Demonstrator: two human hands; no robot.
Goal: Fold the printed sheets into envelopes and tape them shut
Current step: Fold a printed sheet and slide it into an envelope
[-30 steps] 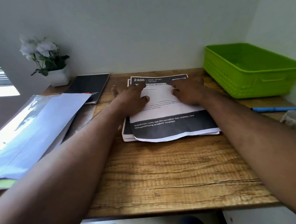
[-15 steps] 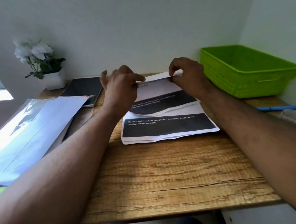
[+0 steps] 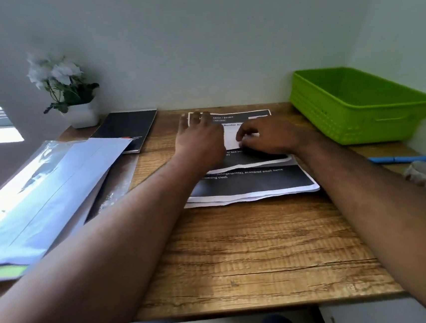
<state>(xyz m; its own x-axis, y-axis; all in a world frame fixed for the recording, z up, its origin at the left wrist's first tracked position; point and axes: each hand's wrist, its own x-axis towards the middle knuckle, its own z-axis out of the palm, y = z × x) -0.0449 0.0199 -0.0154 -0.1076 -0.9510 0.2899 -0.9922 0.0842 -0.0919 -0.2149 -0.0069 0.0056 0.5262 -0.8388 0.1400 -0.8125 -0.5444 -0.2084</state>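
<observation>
The top sheet [image 3: 248, 158] lies crosswise on the stack [image 3: 253, 186], directly under both hands; left hand [image 3: 199, 139] flat, grip wide; right hand [image 3: 269, 137] nearer the middle, fingers bent onto the paper, grip unclear.

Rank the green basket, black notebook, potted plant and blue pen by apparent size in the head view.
1. green basket
2. black notebook and potted plant: they look about alike, so unranked
3. blue pen
The basket sits nearer the camera's right edge, where wide-angle distortion may enlarge it.
</observation>
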